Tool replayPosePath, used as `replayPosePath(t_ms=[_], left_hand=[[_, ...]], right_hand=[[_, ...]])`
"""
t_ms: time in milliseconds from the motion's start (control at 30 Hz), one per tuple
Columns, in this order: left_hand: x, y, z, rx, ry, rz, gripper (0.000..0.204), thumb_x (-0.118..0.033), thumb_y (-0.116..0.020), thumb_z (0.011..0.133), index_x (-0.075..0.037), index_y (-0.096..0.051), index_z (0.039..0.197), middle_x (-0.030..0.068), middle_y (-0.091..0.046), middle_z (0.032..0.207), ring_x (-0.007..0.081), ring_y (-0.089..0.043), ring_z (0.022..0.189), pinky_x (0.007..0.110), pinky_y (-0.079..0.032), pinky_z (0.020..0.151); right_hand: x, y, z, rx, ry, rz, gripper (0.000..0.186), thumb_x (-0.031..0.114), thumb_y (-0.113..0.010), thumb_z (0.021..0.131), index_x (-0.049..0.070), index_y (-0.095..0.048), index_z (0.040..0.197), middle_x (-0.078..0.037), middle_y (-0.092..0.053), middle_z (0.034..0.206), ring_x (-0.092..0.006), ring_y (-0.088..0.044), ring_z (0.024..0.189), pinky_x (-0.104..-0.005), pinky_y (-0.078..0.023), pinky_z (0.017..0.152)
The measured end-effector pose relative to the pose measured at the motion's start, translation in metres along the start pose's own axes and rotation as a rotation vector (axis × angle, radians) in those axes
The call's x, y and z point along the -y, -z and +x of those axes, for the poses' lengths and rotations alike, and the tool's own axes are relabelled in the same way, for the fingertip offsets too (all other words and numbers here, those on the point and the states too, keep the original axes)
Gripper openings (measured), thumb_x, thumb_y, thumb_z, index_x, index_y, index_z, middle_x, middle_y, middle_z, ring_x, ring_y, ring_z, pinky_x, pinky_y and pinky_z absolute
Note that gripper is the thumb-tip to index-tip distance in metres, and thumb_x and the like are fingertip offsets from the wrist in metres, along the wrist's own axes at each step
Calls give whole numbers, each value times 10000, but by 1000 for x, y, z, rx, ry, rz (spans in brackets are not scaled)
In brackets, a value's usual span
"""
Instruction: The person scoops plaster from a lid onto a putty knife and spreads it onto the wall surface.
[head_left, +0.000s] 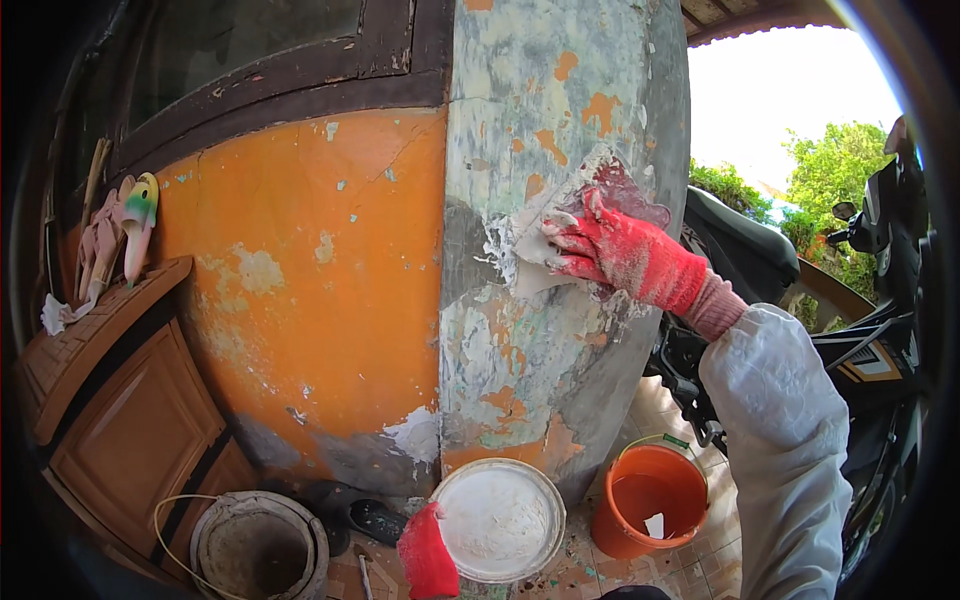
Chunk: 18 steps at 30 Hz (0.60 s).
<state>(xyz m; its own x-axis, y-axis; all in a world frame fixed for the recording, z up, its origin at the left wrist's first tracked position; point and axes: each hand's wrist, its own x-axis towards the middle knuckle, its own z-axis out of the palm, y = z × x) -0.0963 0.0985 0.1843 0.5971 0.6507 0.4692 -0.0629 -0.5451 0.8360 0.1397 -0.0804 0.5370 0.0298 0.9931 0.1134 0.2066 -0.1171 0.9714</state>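
Note:
My right hand, in a red knitted glove smeared with white, presses a flat, putty-smeared spreader against the patchy grey column. A dark reddish flat part shows above the fingers; the glove hides how it joins the rest. White putty is spread around the fingertips. Low down, my left hand, also red-gloved, grips the left edge of a round white lid coated inside with white putty. Its fingers are partly hidden.
An orange bucket holding a white scrap stands right of the lid. A crusted pail and dark footwear are at the left. A wooden cabinet leans by the orange wall. A motorcycle stands close behind my right arm.

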Motion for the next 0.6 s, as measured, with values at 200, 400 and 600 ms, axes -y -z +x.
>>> replayPosePath(t_ms=[200,400,600], left_hand=[[1,5,-1,-15,164,-75,221,-196,-436,899,-51,-600,929,125,-632,895,252,-600,847,341,-458,776],[-4,1,-1,-15,198,-159,240,-200,-437,900,-39,-613,925,129,-635,893,251,-600,851,340,-456,779],[-16,3,1,0,181,-158,238,-188,-435,905,-40,-619,929,121,-630,878,229,-596,842,333,-454,781]], right_hand=[[9,-39,-40,61,6,17,352,188,-348,965,136,-457,1296,-82,-305,1476,-278,-293,1357,-437,-168,1145],[13,-30,-136,203,-224,935,334,240,-317,965,193,-490,1247,-53,-316,1472,-197,-262,1375,-530,-63,1140],[27,16,-59,203,69,-175,357,292,-297,975,247,-446,1296,-33,-319,1475,-178,-244,1381,-565,-73,1121]])
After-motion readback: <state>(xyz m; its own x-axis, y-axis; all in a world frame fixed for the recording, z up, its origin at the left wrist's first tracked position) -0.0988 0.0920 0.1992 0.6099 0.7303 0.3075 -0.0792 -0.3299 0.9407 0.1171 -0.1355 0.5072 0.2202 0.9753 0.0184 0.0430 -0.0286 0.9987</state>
